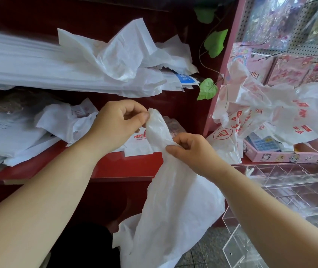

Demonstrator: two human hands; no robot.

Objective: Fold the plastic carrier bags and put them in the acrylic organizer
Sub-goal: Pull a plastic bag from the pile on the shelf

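left hand (pixel 115 125): pinches the top of the white bag (pixel 173 200)
right hand (pixel 193 151): pinches it just below
tip: smooth it flat first (it hangs crumpled)

Two hands are in view, the left hand (pixel 115 126) and the right hand (pixel 195 151), and together they pinch one white carrier bag (pixel 173 200). There is one acrylic organizer (pixel 289 182), its clear compartments too hard to count. Three green leaves show: an upper leaf (pixel 204 13), a middle leaf (pixel 216 42) and a lower leaf (pixel 207 88). There is one pink box (pixel 282 156). The red-printed bags (pixel 270 113) form one tangled heap, and the flat white bags (pixel 28 64) form one stack; neither can be counted.
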